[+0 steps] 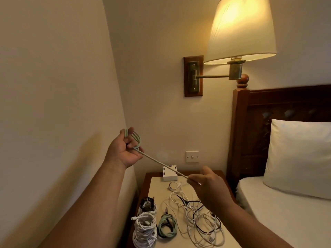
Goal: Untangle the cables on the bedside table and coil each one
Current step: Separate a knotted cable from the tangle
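Note:
A pale green braided cable stretches taut between my two hands, raised above the bedside table. My left hand grips several small loops of it up by the wall. My right hand pinches the cable's other end lower down, over the table. On the table's right lies a tangle of white and black cables. Along the left sit coiled cables: a black and white coil, a white coil and a green and black coil.
A small white box stands at the table's back edge under a wall switch. A lit wall lamp hangs above. The bed with its pillow and wooden headboard borders the right; a wall closes the left.

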